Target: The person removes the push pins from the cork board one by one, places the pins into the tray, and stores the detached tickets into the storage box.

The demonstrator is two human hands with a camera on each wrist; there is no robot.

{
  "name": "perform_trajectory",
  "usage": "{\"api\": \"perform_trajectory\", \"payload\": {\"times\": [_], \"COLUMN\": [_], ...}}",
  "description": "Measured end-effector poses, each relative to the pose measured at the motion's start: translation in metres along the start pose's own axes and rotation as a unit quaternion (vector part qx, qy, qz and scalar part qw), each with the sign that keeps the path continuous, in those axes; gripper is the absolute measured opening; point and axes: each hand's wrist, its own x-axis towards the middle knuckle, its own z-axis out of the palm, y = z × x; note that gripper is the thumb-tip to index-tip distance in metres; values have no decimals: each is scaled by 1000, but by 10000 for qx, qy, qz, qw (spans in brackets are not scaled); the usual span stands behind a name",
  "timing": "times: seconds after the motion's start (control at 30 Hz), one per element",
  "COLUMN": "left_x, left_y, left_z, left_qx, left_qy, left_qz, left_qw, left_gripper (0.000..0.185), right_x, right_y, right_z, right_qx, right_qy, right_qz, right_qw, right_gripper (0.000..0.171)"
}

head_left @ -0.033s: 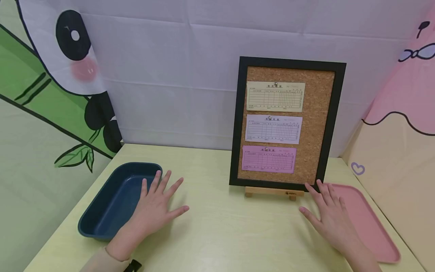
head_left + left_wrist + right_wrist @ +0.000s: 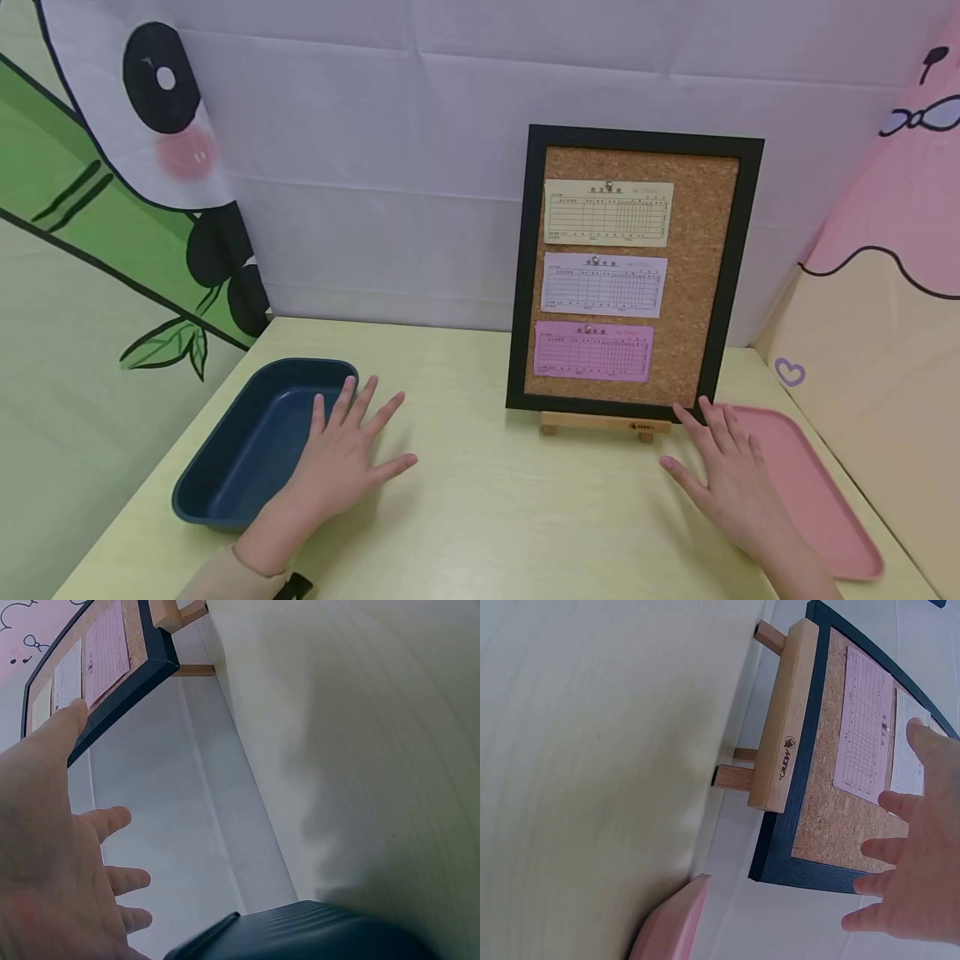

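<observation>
My left hand (image 2: 341,454) hovers palm down with spread fingers beside the dark blue basin (image 2: 258,450), partly over its right rim. My right hand (image 2: 738,487), fingers spread too, is held over the left side of the pink tray (image 2: 806,483). Neither holds anything. A black-framed cork board (image 2: 697,275) leans on a small wooden easel (image 2: 600,422). Three slips are pinned to it, one above another: a cream slip (image 2: 607,215), a white slip (image 2: 603,287) and a purple slip (image 2: 592,354). Each has a pushpin at its top.
The pale wooden table (image 2: 465,500) stretches between basin and easel. Behind it hangs a pale cloth backdrop (image 2: 375,167). Printed cartoon cloth borders the table on the left and right.
</observation>
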Motion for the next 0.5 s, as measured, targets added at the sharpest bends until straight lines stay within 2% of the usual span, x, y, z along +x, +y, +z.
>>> {"api": "perform_trajectory", "payload": {"times": [0.5], "left_x": [3], "left_y": [-2], "left_z": [-2], "left_qx": [79], "left_qy": [48], "left_qz": [-5], "left_qw": [10000], "left_gripper": [85], "right_x": [0], "right_y": [0], "right_z": [0], "right_qx": [20], "right_qy": [64], "right_qz": [-28], "right_qw": [10000], "right_gripper": [71]}}
